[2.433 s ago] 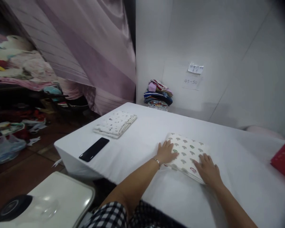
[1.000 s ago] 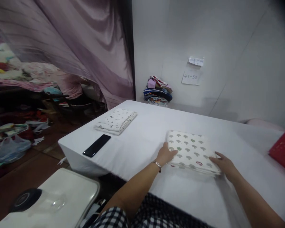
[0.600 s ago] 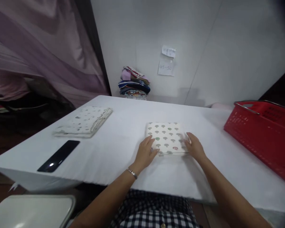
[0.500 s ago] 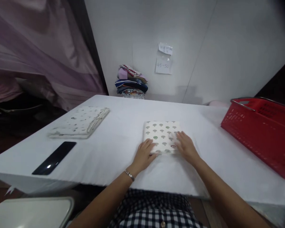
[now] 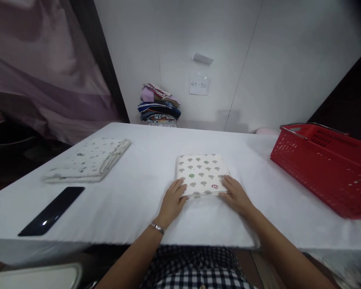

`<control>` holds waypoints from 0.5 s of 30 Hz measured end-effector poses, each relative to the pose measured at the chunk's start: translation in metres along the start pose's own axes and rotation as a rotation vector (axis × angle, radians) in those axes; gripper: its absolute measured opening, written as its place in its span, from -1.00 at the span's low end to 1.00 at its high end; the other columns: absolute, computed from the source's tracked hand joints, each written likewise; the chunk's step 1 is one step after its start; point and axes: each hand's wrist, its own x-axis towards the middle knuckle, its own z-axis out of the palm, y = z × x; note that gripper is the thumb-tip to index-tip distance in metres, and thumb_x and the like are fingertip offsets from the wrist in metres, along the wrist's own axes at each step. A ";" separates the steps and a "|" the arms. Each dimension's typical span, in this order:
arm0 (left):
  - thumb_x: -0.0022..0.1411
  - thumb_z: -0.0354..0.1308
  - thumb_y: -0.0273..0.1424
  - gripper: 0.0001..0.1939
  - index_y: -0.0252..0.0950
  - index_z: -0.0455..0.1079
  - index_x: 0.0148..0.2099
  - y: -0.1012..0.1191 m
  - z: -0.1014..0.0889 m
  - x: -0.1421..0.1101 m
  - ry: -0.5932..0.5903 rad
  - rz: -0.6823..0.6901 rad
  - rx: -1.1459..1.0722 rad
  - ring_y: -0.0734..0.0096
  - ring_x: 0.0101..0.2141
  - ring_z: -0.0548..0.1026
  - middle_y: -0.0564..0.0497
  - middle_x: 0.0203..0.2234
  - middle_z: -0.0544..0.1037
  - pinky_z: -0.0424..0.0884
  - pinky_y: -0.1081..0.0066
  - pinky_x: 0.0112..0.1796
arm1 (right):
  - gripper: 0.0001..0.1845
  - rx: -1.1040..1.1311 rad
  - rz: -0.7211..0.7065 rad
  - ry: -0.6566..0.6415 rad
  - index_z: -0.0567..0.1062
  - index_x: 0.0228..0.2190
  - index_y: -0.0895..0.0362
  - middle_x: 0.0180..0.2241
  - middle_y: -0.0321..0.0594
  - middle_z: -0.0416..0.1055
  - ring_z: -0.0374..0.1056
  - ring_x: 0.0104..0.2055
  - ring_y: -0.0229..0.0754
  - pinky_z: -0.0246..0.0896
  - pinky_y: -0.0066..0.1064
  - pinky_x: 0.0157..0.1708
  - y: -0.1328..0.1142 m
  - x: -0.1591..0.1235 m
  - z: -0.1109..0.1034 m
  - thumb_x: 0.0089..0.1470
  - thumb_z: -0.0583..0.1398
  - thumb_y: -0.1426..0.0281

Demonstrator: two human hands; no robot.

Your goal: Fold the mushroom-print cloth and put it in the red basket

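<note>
A neatly folded white cloth (image 5: 200,174) with grey mushroom prints, a few of them green or red, lies flat on the white-covered table (image 5: 150,160) in front of me. My left hand (image 5: 173,198) rests at its near left corner, fingers stretched along the edge and thumb at the front fold. At the near right corner is my right hand (image 5: 236,194), its fingers laid out over the top and side. Neither hand lifts the cloth. My left wrist wears a silver bracelet (image 5: 158,228).
A larger folded printed cloth (image 5: 90,158) lies at the left, with a black phone-like slab (image 5: 52,210) nearer me. On the right stands a red basket (image 5: 321,172) with metal handles. Behind the table is a stack of folded fabrics (image 5: 159,105) by the wall.
My right hand has slid back from the cloth's top toward its near right corner. My left hand stays near the left corner. The view has shifted slightly.
</note>
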 end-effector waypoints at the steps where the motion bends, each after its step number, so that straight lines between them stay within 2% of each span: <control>1: 0.23 0.05 -0.40 -0.69 -0.23 0.32 0.04 0.000 0.000 0.000 0.001 0.002 -0.002 0.21 0.18 0.20 -0.10 0.15 0.30 0.26 0.09 0.12 | -0.41 0.075 0.090 0.063 0.29 0.13 0.08 0.23 -0.09 0.11 0.02 0.25 0.01 -0.03 -0.05 0.18 0.003 -0.003 0.001 0.14 0.08 0.08; 4: 0.23 0.04 -0.43 -0.69 -0.23 0.32 0.03 -0.001 0.002 -0.001 -0.009 0.005 0.007 0.24 0.19 0.19 -0.08 0.15 0.30 0.26 0.11 0.13 | -0.42 0.305 0.447 0.213 0.37 0.06 0.14 0.10 -0.04 0.30 0.35 -0.03 -0.02 0.29 -0.17 -0.08 0.010 -0.002 0.000 0.11 0.08 0.06; 6: 0.23 0.03 -0.44 -0.69 -0.24 0.33 0.03 -0.002 0.003 0.000 -0.014 0.006 0.019 0.24 0.19 0.19 -0.08 0.15 0.31 0.27 0.13 0.13 | -0.44 0.375 0.600 0.244 0.42 -0.01 0.15 -0.04 -0.07 0.43 0.42 -0.23 -0.10 0.34 -0.26 -0.24 0.014 0.008 -0.004 0.07 0.10 0.07; 11: 0.23 0.04 -0.42 -0.70 -0.25 0.34 0.03 -0.002 0.003 0.002 -0.013 0.007 0.036 0.23 0.18 0.21 -0.09 0.14 0.32 0.28 0.15 0.12 | -0.64 0.170 0.632 0.143 0.53 -0.24 0.14 -0.25 -0.17 0.49 0.38 -0.28 -0.16 0.23 -0.37 -0.25 0.017 0.052 -0.016 0.01 0.12 0.18; 15: 0.25 0.02 -0.41 -0.70 -0.25 0.34 0.03 -0.002 0.003 0.002 0.001 0.019 0.035 0.25 0.18 0.21 -0.08 0.14 0.33 0.28 0.16 0.12 | -0.69 0.004 0.648 0.039 0.51 -0.39 0.12 -0.30 -0.18 0.47 0.35 -0.31 -0.17 0.14 -0.42 -0.36 0.014 0.075 -0.017 0.01 0.13 0.14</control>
